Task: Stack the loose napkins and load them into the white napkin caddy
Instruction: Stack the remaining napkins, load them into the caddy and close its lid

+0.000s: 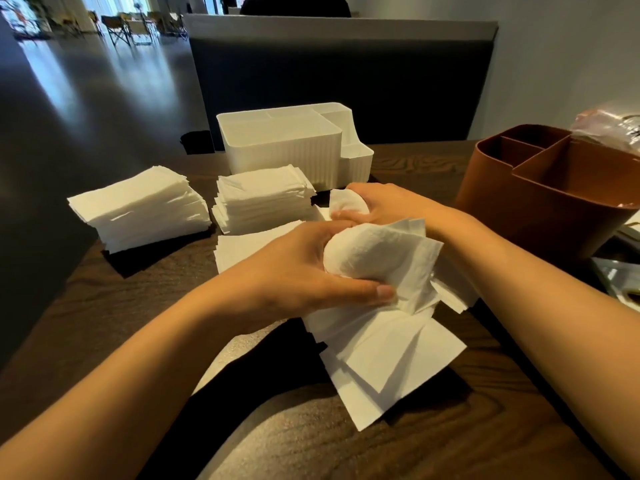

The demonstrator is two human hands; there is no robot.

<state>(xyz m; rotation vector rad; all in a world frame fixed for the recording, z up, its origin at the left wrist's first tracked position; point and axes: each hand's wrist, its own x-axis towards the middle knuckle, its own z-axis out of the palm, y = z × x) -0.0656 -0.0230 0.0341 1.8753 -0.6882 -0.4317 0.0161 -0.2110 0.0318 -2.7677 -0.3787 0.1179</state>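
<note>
A loose bundle of napkins [377,268] is being held by both hands over the middle of the dark wooden table [114,313]. The left hand [304,268] is being curled round the near side of the bundle, with the thumb pressing along its lower edge. The right hand [377,206] is being closed on the far end, where a rounded fold of paper is sticking out past the fingers. Under the hands, more napkin sheets [388,358] are lying fanned out and uneven, with their corners pointing toward the near edge of the table.

The white napkin caddy [287,147] is standing straight ahead of the hands, further from the person, and its large compartment is seen empty. Its long side is running left to right, across the reach of the arms. The right hand is the nearer one to it, since it is lying just in front of the caddy's right end. Between the hands and the caddy, a squared napkin stack [263,202] is resting, and a second napkin stack [142,209] is lying well to the left of it. It is judged that the bundle needs to be straightened before it is being carried forward over the nearer stack.

A brown divided organiser [540,202] is standing to the right. No brand, label or readable writing is being seen anywhere.
</note>
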